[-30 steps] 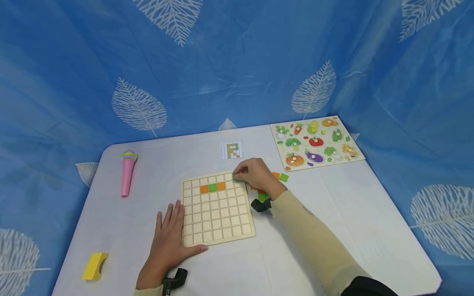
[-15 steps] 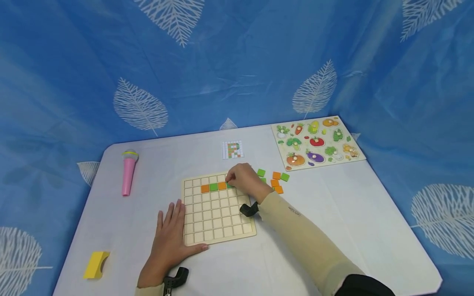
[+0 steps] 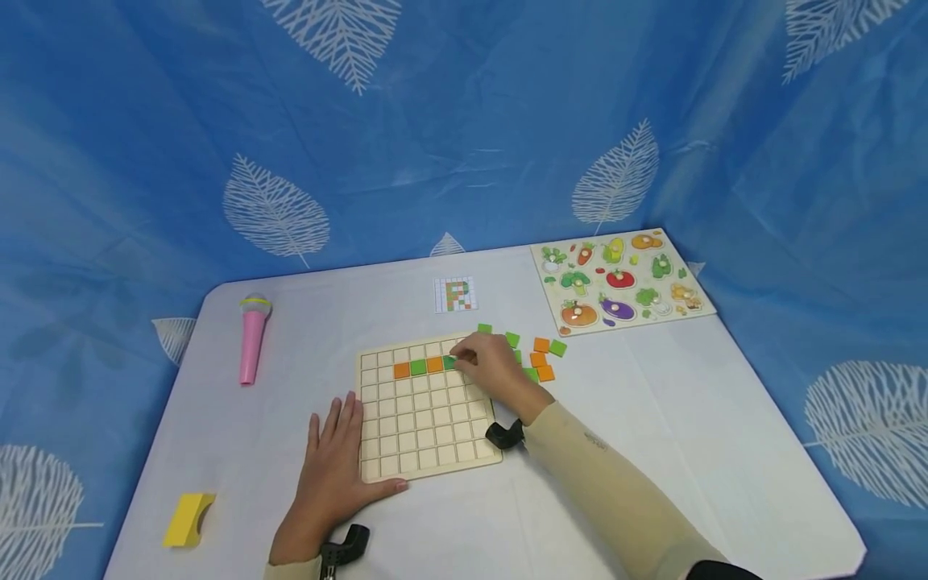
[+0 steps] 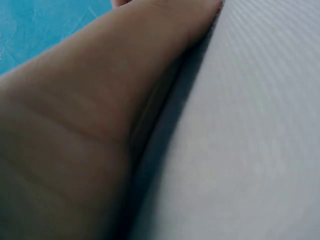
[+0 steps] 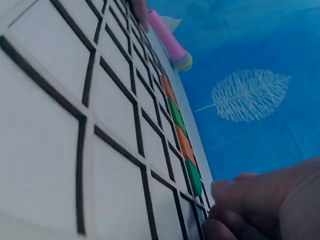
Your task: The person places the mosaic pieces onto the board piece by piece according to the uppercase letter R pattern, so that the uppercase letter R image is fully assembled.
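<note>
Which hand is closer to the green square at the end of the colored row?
Right: the right hand is just beside the green square; the left hand is farther, at the left edge of the board.

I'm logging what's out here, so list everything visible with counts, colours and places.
Grid board: one, pale wood, table's middle.
Set tiles: two orange, two green, alternating in one board row.
Loose tiles: eight or more, orange and green, board's far right.
Pattern card: one, white, green, orange, beyond the board.
Vegetable puzzle: one, cream, multicoloured pieces, far right.
Toy microphone: one, mostly pink, far left.
Block: one, yellow, near left.
Table: one, white, beneath these.
Backdrop: one, blue with white leaves, behind the table.
Sleeves: two, beige, both arms.
Wrist devices: two, black, one per wrist.
Left hand: one, bare, at the board's left edge.
Right hand: one, bare, fingertips by the rightmost green set tile.
</note>
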Tool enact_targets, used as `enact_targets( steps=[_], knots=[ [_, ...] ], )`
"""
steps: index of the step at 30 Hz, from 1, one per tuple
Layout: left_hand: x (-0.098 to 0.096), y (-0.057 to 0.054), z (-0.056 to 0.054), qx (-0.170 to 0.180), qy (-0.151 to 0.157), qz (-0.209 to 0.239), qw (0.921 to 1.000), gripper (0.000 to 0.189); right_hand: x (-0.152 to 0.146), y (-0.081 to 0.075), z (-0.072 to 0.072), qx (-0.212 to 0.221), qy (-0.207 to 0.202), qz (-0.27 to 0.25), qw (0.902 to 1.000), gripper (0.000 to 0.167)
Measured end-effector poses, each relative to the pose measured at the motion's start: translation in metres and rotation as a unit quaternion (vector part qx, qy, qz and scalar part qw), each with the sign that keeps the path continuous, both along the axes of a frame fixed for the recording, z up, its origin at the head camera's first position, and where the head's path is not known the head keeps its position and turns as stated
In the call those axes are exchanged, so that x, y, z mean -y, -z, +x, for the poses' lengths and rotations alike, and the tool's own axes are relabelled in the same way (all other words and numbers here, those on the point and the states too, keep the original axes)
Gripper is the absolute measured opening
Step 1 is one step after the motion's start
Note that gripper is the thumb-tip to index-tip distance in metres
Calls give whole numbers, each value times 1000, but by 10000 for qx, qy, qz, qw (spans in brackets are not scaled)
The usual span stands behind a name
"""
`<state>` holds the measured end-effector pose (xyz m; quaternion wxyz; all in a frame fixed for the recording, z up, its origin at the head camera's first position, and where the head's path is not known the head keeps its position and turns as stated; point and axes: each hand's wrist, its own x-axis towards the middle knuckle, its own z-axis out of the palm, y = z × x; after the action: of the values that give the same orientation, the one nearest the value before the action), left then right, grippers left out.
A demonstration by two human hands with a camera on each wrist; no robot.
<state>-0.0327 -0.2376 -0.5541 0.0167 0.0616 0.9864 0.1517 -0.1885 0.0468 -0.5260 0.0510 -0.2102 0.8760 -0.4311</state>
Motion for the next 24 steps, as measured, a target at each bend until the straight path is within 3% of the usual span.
enact_targets(
  steps=[7,24],
  knots=[
    [1,1,0,-21,10,-31,10000,154,-20,2,-1,-578,289,-555,9964,9],
    [1,3,1,-44,79,107,9999,153,-77,-5,-24,-537,1013,-297,9930,13]
  ],
)
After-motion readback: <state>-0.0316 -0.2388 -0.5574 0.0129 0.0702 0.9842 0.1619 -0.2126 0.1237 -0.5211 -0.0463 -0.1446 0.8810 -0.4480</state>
